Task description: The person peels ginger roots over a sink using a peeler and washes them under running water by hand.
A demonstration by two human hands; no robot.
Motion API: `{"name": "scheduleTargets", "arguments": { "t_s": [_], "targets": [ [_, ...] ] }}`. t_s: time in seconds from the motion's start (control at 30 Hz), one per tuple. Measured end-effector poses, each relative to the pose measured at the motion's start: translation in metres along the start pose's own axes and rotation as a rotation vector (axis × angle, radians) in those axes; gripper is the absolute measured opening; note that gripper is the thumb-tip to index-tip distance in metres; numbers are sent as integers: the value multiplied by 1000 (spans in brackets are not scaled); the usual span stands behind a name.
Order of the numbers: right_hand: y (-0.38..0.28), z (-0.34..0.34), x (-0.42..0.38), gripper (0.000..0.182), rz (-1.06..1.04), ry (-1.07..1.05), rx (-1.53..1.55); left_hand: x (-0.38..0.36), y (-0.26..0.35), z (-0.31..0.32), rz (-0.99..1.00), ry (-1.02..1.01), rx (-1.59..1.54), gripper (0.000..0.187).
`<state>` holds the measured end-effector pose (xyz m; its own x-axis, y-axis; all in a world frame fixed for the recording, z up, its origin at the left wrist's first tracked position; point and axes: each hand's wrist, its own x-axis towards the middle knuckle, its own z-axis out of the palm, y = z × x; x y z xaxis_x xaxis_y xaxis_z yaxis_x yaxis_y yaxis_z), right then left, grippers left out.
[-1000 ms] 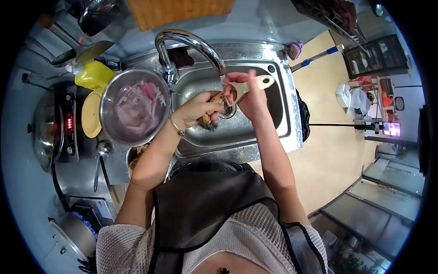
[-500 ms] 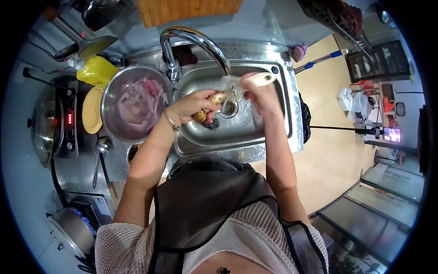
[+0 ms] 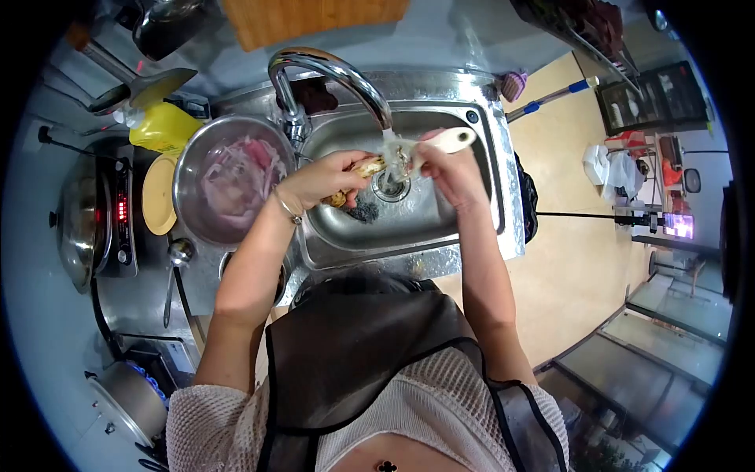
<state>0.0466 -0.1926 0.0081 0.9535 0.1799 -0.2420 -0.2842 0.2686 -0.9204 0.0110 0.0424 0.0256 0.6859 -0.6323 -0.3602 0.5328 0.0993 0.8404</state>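
Over the sink, my left hand is closed around a knobbly piece of ginger root, pale on top with brown skin lower down. Just right of it, my right hand grips a peeler by its cream handle, which has a hole at the end. The peeler's head meets the ginger's tip under the running tap; water and blur hide its exact shape. Below both hands lie the drain and a dark mesh scrubber.
Left of the sink stands a steel bowl holding pale and pink strips in water. Nearby are a yellow bottle, a tan oval dish, a ladle and a lidded pan. A pot sits over a blue flame.
My left hand and the ginger have shifted slightly left. My right hand with the peeler has moved a little, still at the ginger's tip. The view has tilted slightly.
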Motion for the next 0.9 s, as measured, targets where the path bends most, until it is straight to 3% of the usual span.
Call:
{"name": "scheduleTargets", "arguments": {
  "t_s": [0.07, 0.13, 0.2, 0.4, 0.47, 0.63, 0.67, 0.73, 0.8, 0.9],
  "targets": [
    [-22, 30, -21, 17, 22, -105, -85, 4, -1, 1, 18, 16, 76, 49],
    [-47, 37, -25, 17, 22, 44, -191, 4, -2, -1, 13, 12, 124, 48],
    [-19, -2, -1, 18, -1, 164, 12, -1, 3, 1, 10, 16, 120, 46],
    [-15, 28, -13, 21, -32, -18, -155, 9, 7, 3, 6, 40, 167, 42],
    [-2, 0, 9, 18, -39, 154, 73, 9, 8, 3, 13, 49, 158, 42],
    [-10, 22, -6, 16, -58, 0, 218, 16, 7, 4, 27, 83, 25, 42],
    [-14, 30, -11, 16, -28, -37, 126, 20, 3, 3, 23, 77, 25, 42],
    [-11, 22, -2, 16, -20, 6, -46, 27, -6, 1, 59, 94, 269, 44],
    [-4, -5, 16, 15, -36, 186, 70, 22, -6, 5, 82, 149, 332, 46],
    [-8, 2, 8, 13, -69, 111, 121, 26, -18, -4, 239, 271, 570, 45]
  ]
}}
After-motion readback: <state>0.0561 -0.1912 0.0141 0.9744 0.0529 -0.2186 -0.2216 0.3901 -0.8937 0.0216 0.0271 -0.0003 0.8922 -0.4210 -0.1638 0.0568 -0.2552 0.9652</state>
